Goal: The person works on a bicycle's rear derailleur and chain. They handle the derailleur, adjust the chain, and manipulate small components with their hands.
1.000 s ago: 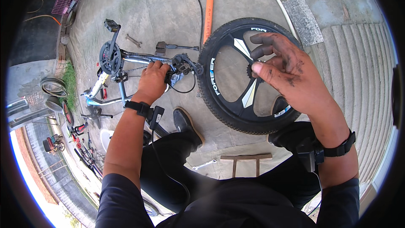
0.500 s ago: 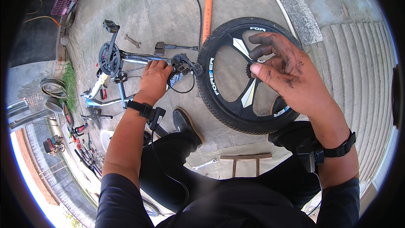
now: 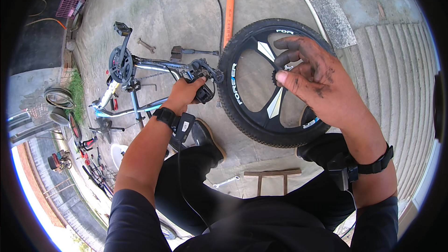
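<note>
The bicycle frame (image 3: 151, 65) lies on the concrete at the left, its crank and chainring (image 3: 120, 63) at its far end. My left hand (image 3: 185, 92) grips a black part (image 3: 204, 94) at the frame end nearest the wheel, beside the derailleur (image 3: 200, 68). Right of it lies a bicycle wheel (image 3: 227, 84) with a black knobby tyre and broad spokes. Over the wheel's hub, my right hand (image 3: 312, 74) is raised, thumb and fingers pinched, dark grease on the skin. Whatever sits between those fingertips is too small to make out.
Beyond the wheel stands an orange floor pump (image 3: 230, 14). A wrench (image 3: 146, 45), a hammer-like tool (image 3: 179, 53) and a hex key (image 3: 149, 87) lie round the frame. Close to my legs are another wrench (image 3: 226, 181) and a small wooden stool (image 3: 273, 174). Ridged concrete (image 3: 396, 88) rises at the right.
My left hand has shifted a little toward me and turned, its thumb now on the black part, which shows more plainly. My right hand has hardly moved.
</note>
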The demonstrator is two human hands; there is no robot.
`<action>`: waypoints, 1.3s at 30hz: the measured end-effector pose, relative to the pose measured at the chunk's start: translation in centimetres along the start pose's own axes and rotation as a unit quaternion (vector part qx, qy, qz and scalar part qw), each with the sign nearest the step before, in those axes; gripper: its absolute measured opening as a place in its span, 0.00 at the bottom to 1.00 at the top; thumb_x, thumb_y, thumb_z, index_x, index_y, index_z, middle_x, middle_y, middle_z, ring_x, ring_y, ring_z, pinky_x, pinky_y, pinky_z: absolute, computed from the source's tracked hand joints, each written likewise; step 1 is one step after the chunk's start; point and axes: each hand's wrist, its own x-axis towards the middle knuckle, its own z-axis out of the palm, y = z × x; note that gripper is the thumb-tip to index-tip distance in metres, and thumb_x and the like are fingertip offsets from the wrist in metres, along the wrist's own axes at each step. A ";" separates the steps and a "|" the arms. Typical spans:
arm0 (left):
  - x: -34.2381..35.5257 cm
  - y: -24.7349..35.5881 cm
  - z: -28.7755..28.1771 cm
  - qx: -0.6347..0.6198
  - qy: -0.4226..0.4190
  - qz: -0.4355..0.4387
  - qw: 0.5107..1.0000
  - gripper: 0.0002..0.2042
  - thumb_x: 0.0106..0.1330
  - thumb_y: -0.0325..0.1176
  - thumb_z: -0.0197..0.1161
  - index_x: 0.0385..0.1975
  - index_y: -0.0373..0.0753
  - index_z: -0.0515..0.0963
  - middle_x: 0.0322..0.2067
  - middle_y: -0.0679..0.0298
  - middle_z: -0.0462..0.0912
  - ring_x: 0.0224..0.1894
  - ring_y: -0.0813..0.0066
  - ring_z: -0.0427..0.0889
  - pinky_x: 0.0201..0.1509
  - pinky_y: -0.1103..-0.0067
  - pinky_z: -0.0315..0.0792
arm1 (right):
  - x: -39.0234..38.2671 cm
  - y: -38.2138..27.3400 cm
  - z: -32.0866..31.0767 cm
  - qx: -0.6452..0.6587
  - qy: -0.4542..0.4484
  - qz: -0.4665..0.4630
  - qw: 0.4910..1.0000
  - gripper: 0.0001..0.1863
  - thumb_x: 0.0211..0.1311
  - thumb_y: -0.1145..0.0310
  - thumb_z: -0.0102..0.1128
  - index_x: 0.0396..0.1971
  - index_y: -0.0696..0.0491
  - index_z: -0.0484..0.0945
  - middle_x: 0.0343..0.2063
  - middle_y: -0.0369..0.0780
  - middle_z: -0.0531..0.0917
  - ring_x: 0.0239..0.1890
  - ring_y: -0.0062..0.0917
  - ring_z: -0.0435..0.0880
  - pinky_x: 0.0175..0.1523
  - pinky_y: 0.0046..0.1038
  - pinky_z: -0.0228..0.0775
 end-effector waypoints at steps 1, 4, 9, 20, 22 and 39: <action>0.1 0.4 0.0 0.016 0.007 -0.010 1.000 0.24 0.68 0.46 0.68 0.43 0.25 0.78 0.33 0.58 0.84 0.32 0.72 0.86 0.30 0.74 0.82 | 0.0 0.1 -0.1 0.005 0.000 -0.002 1.000 0.28 0.68 0.64 0.68 0.63 0.56 0.71 0.45 0.40 0.78 0.39 0.17 0.83 0.46 0.20 0.74; 0.6 0.5 -0.5 0.103 0.036 0.004 0.994 0.25 0.67 0.47 0.68 0.42 0.24 0.77 0.33 0.56 0.84 0.31 0.71 0.86 0.29 0.76 0.81 | 0.1 0.4 -0.2 0.011 0.005 -0.006 1.000 0.27 0.67 0.66 0.68 0.62 0.57 0.71 0.44 0.40 0.78 0.38 0.16 0.82 0.44 0.19 0.74; 0.4 0.3 -0.4 0.133 0.050 0.014 0.990 0.23 0.68 0.46 0.67 0.42 0.25 0.77 0.33 0.56 0.85 0.30 0.72 0.86 0.28 0.73 0.81 | 0.2 0.2 0.1 0.017 0.007 -0.005 1.000 0.26 0.66 0.70 0.68 0.61 0.59 0.71 0.45 0.39 0.78 0.37 0.16 0.83 0.41 0.19 0.77; -0.8 1.3 -2.6 0.167 0.028 0.045 0.985 0.29 0.61 0.42 0.71 0.52 0.24 0.71 0.38 0.51 0.85 0.36 0.65 0.87 0.37 0.71 0.81 | 0.3 0.2 0.2 -0.002 -0.003 -0.001 1.000 0.28 0.68 0.63 0.68 0.64 0.56 0.70 0.45 0.41 0.78 0.37 0.16 0.81 0.44 0.19 0.73; -0.5 -0.2 -3.9 0.318 0.061 0.109 0.940 0.32 0.57 0.43 0.72 0.53 0.22 0.71 0.42 0.45 0.85 0.42 0.56 0.88 0.45 0.68 0.81 | 0.3 0.1 0.3 -0.008 -0.006 0.003 1.000 0.28 0.68 0.63 0.68 0.64 0.56 0.70 0.44 0.41 0.78 0.37 0.16 0.81 0.44 0.19 0.73; -0.1 -2.3 -4.1 0.441 0.048 0.195 0.875 0.30 0.57 0.38 0.71 0.61 0.38 0.73 0.50 0.43 0.77 0.51 0.46 0.82 0.58 0.64 0.76 | 0.0 0.3 1.2 -0.011 -0.009 0.006 1.000 0.28 0.68 0.63 0.68 0.64 0.55 0.70 0.44 0.39 0.79 0.36 0.13 0.78 0.43 0.18 0.71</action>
